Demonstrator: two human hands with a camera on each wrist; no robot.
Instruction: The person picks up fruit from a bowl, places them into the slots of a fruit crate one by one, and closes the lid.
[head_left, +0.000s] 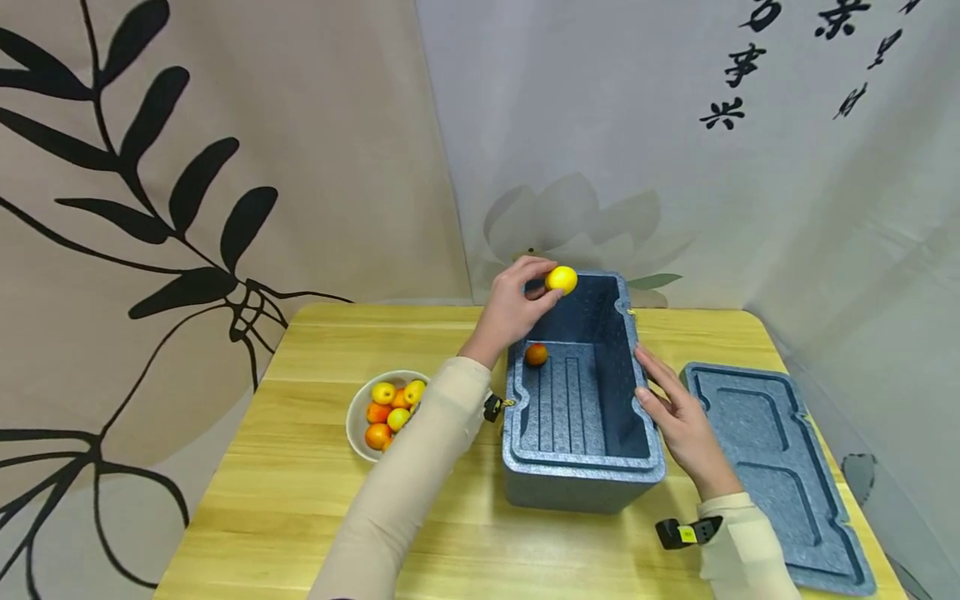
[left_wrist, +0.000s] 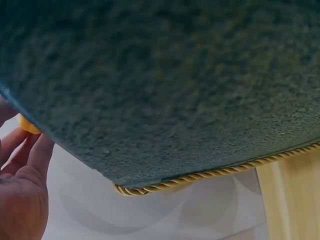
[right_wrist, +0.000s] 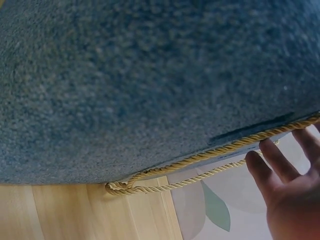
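Observation:
My left hand [head_left: 517, 302] pinches a yellow lemon-like fruit [head_left: 562, 281] between fingers and thumb, above the far end of a blue-grey foam box [head_left: 585, 483]. In the left wrist view only a sliver of the yellow fruit [left_wrist: 28, 125] shows past the box's dark side. Inside the box, by its left wall, lies one orange fruit [head_left: 536, 354]. My right hand [head_left: 678, 417] rests against the box's right rim with its fingers extended. A gold twisted cord [right_wrist: 225, 150] runs along the box's side beside the right fingers.
A white bowl [head_left: 352, 429] of several yellow and orange fruits stands left of the box, partly behind my left sleeve. To the right lies the box's blue-grey lid [head_left: 780, 467], near the table's right edge. A printed curtain [head_left: 360, 167] hangs behind the wooden table [head_left: 285, 500].

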